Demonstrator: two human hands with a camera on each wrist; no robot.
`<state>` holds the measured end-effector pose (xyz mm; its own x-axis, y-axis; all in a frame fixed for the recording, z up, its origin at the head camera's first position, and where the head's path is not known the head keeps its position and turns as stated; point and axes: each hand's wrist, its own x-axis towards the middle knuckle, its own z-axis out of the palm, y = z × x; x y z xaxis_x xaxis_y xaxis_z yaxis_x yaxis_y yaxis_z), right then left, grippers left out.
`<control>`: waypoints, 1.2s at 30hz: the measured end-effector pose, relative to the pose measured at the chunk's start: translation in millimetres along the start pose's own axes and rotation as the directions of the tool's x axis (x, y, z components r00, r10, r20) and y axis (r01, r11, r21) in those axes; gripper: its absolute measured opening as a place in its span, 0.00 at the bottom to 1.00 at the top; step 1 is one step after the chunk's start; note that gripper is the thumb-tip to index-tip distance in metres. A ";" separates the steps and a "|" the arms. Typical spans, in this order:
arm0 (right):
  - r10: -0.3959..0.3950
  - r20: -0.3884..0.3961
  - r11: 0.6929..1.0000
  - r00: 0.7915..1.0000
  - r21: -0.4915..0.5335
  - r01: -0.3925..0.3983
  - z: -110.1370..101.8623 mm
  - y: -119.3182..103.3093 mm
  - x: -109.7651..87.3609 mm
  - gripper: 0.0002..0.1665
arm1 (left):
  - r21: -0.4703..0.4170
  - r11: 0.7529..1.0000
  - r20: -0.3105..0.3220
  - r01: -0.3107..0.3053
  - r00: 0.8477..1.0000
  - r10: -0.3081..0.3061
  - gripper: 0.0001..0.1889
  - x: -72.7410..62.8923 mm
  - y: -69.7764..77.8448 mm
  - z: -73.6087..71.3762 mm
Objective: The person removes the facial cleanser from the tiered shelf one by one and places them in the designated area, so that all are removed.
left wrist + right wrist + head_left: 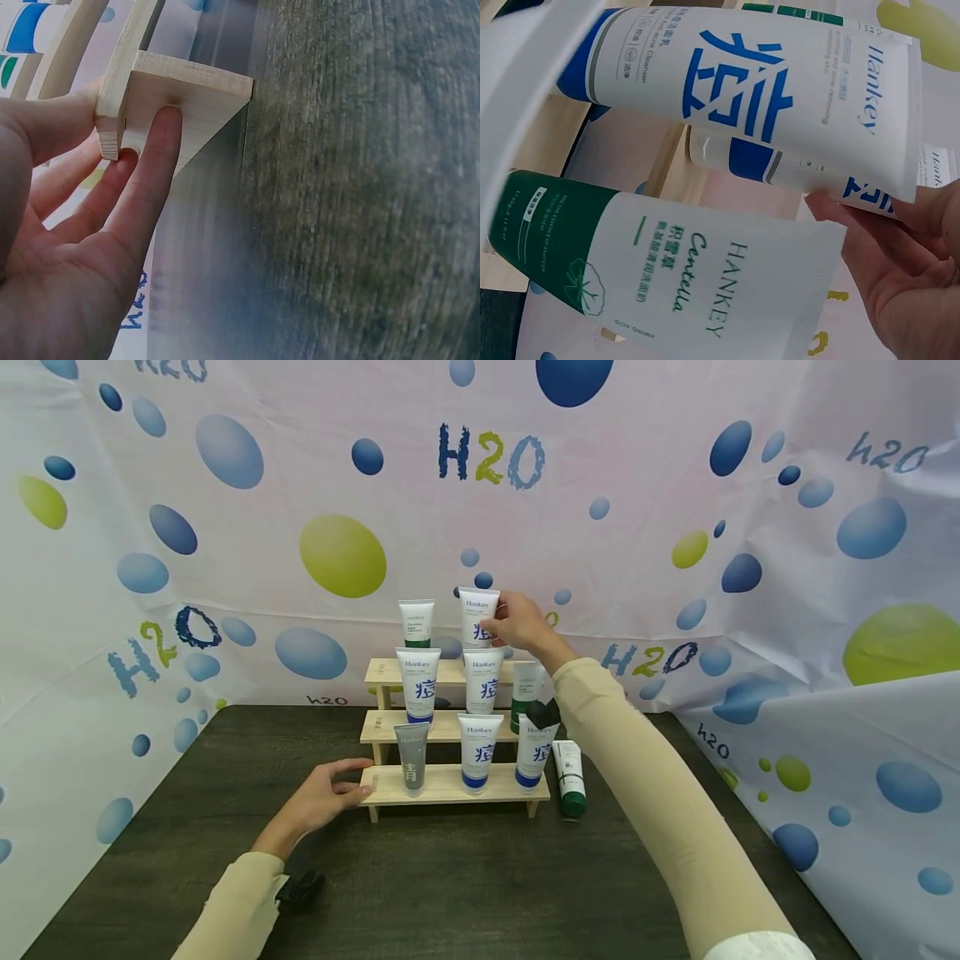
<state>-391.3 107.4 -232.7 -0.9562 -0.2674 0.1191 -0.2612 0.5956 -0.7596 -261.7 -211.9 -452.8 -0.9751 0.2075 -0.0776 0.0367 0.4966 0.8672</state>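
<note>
My right hand [522, 625] pinches a white tube [474, 610] with blue print above the top step of the wooden display stand [442, 796]. In the right wrist view, fingers touch this tube [754, 159] near its flat end, partly behind another white-and-blue tube [742, 82]. A green-and-white tube [682, 262] is close below. At the stand's lower left end, my left hand [322, 800] grips the bottom step. The left wrist view has the thumb on one side of the wood [191, 94] and fingers on the other.
A small green-and-white tube [417, 623] stands on the top step. More white tubes and a grey tube [412, 757] occupy the lower steps. One green-capped tube [571, 777] leans or lies right of the stand on the dark table [420, 885]. A printed sheet [420, 510] hangs behind.
</note>
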 end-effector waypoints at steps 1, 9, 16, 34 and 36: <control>-0.005 -0.002 1.000 1.000 0.005 0.005 -0.2 0.3 0.1 0.23 | 0.002 1.000 -0.001 0.001 1.000 -0.001 0.31 -0.1 0.0 0.4; -0.057 -0.022 0.997 0.998 0.058 0.059 -11.4 -2.0 -5.0 0.22 | 0.005 1.000 -0.001 -0.001 1.000 0.001 0.31 0.3 -0.9 2.6; -0.077 -0.058 0.991 0.995 0.109 0.083 -28.5 -2.0 -10.9 0.24 | -0.001 1.000 -0.003 0.014 1.000 -0.014 0.31 2.0 0.1 2.6; -0.073 -0.184 0.978 0.980 0.178 0.106 -82.2 5.0 -37.3 0.25 | 0.008 1.000 -0.016 0.015 1.000 -0.015 0.30 5.1 -2.1 3.9; -0.068 -0.193 0.979 0.979 0.174 0.103 -88.9 6.4 -41.7 0.25 | 0.008 1.000 -0.016 0.018 1.000 -0.018 0.30 5.4 -2.5 4.5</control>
<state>-364.9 189.6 -185.7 -0.9437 -0.1565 0.2916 -0.3308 0.4242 -0.8430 -266.2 -208.3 -457.6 -0.9791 0.1849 -0.0848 0.0210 0.5067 0.8619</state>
